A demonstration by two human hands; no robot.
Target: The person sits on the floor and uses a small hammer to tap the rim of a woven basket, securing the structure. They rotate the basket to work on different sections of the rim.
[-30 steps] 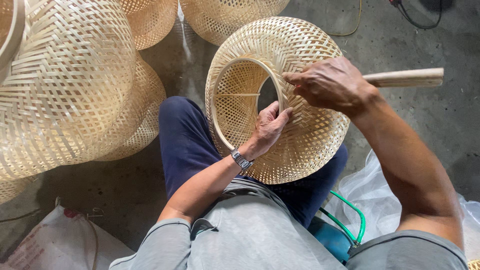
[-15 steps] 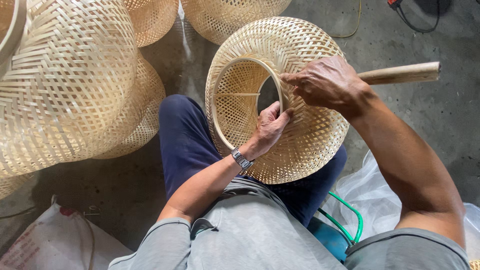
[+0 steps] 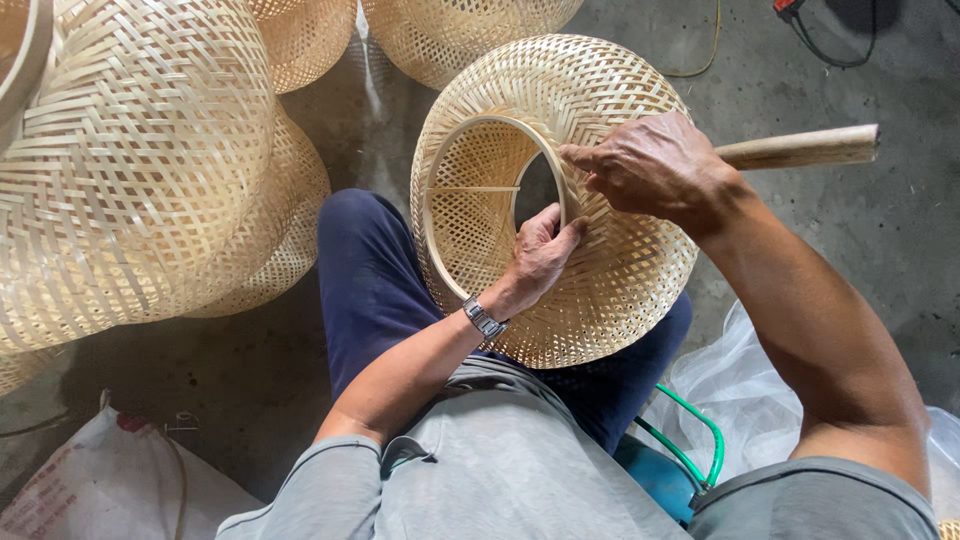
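A round woven bamboo basket [image 3: 610,290] rests on my lap over dark blue trousers, its open ringed mouth facing left and up. My left hand [image 3: 540,255], a watch on the wrist, grips the pale rim hoop from below with the thumb on the weave. My right hand [image 3: 655,165] comes over the top of the basket, fingers closed around a wooden-handled tool [image 3: 800,148] whose working end is hidden under the hand at the rim. The handle sticks out to the right.
Several large woven bamboo baskets [image 3: 130,170] are stacked on the left and along the top edge. A concrete floor [image 3: 860,250] lies to the right with cables at the top. A white sack [image 3: 90,480] lies lower left, clear plastic and a green-framed seat [image 3: 700,440] lower right.
My right hand with the tool has shifted slightly along the rim and the handle has tilted a little upward. The left hand keeps its hold on the hoop.
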